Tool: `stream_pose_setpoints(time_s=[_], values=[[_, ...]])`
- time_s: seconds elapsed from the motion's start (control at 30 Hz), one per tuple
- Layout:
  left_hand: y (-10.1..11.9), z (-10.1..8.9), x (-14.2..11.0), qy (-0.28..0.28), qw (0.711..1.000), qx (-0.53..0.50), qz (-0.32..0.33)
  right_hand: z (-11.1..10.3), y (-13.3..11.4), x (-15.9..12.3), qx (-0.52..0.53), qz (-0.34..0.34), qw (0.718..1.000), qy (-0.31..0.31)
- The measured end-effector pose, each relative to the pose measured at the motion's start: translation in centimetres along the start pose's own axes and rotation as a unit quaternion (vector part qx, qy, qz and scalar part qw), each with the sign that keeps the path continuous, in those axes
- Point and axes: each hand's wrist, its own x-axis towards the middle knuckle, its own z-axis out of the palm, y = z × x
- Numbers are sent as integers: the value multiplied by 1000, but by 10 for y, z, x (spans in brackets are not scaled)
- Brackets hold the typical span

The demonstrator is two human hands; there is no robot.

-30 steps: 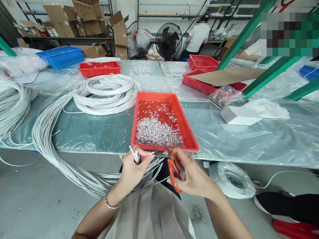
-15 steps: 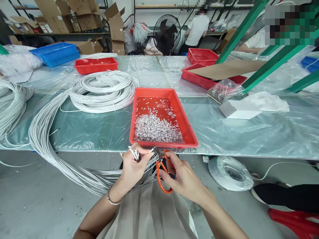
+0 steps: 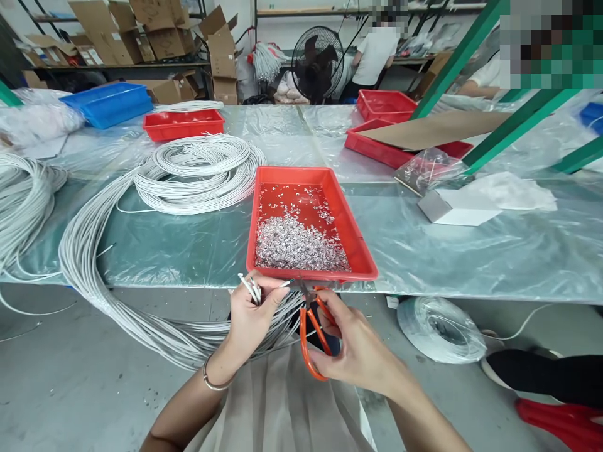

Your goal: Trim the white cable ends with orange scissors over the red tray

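My left hand [image 3: 252, 317] is closed around a bundle of white cables [image 3: 141, 317], with a few cut ends sticking up between its fingers and one end pinched toward the right. My right hand [image 3: 351, 342] grips orange-handled scissors [image 3: 311, 336], their blades at that pinched cable end, just below the front rim of a red tray [image 3: 365, 260]. The tray holds a heap of small silvery bits [image 3: 296, 245]. The cable bundle trails left and up onto the table into a large coil [image 3: 198, 172].
The table [image 3: 471, 251] is covered in clear plastic. More red trays [image 3: 183, 123], a blue bin [image 3: 108, 103], cardboard [image 3: 424, 129] and a white box [image 3: 455, 207] lie on it. A cable spool [image 3: 440, 329] sits on the floor. A person [image 3: 377, 53] works beyond a fan [image 3: 318, 63].
My right hand swung the scissors from a tilted hold off to the right in to the cable end held by my left hand. The handles now spread a little wider.
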Motion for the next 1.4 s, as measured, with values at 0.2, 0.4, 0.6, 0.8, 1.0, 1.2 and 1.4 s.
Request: stream_pose_setpoints(time_s=[0.2, 0.4, 0.6, 0.8, 1.0, 1.2, 1.4], values=[[0, -3, 1, -87, 996, 7, 9, 2, 0, -1, -44, 21, 999, -24], [0, -2, 1, -66, 998, 15, 11, 1, -1, -1, -60, 22, 998, -28], [-2, 0, -1, -53, 998, 38, 27, 0, -2, -2, -66, 20, 997, -29], [-2, 2, -2, -48, 997, 56, 36, -1, 1, -4, -60, 15, 998, -18], [-3, 4, -2, -46, 997, 47, 37, -3, 3, -4, -75, 1, 997, -21], [0, 2, 2, -73, 997, 12, 23, -1, 10, 0, -26, 0, 1000, 1], [2, 0, 3, -71, 994, -57, -67, 2, 20, 2, 48, 5, 980, 192]])
